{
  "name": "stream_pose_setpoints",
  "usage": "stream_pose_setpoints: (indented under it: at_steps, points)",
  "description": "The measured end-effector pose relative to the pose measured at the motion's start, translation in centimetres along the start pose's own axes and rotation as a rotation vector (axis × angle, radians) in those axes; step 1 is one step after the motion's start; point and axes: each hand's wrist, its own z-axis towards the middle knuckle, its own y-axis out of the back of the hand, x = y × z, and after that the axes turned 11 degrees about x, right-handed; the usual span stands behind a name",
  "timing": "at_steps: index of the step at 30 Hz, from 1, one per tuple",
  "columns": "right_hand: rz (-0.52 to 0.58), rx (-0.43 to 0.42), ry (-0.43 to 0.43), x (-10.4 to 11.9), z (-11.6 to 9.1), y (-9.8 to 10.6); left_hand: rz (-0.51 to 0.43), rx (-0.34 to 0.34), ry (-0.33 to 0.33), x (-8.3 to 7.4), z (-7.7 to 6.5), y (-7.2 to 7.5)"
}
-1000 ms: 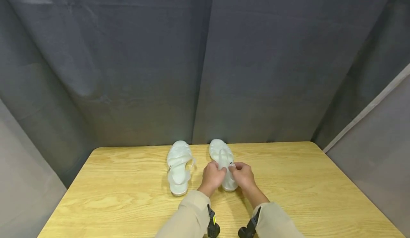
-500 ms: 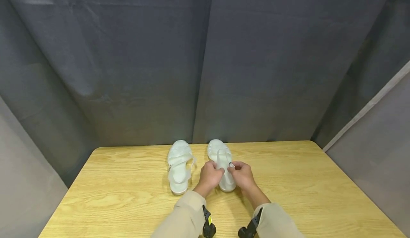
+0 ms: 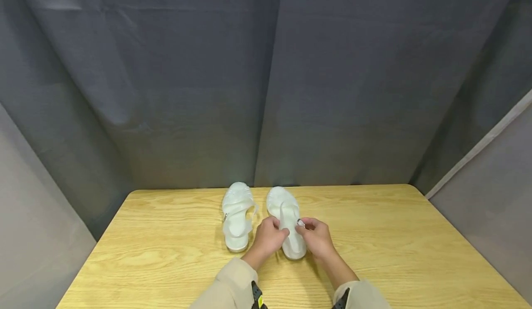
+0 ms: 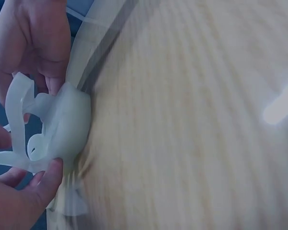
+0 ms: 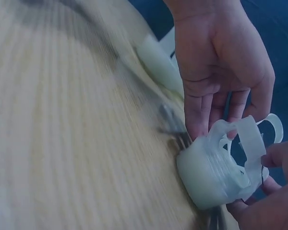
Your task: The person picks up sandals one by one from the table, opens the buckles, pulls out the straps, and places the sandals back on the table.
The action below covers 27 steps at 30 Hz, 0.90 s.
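A pale translucent jelly sandal [image 3: 294,249] lies on the table with its toe pointing away, between both hands. My left hand [image 3: 268,237] grips its left side; in the left wrist view the thumb of the left hand [image 4: 26,199] presses the outside below the strap. My right hand [image 3: 317,240] pinches the ankle strap [image 5: 252,139] near a small metal buckle [image 3: 300,223]. That strap stands up in a loop above the heel in both wrist views. Fingers partly hide the sandal's middle. To the left lies the matching sandal [image 3: 238,223], untouched.
The wooden table [image 3: 395,253] runs back to a dark grey curtain [image 3: 332,92], close behind both toes. Lighter grey panels [image 3: 490,198] flank the table at the sides.
The held sandal has come slightly toward me and to the left, nearer its mate, with both hands moving along. The grips look the same, and the left sandal stays put.
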Motion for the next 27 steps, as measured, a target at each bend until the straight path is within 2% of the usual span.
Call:
stream_pose_setpoints:
  at_steps: [10,17,27]
  points:
    - [0.044,0.082,-0.003,-0.7,-2.7,-0.3,-0.007,0.08,-0.036,0.3,-2.6,0.6]
    - [0.067,0.099,-0.027,-0.7,-4.4,-0.4,-0.045,0.119,-0.016,0.5,-4.3,0.6]
    - [0.082,0.133,-0.07,-1.2,-6.8,-0.4,-0.103,0.172,-0.037,0.9,-6.5,0.8]
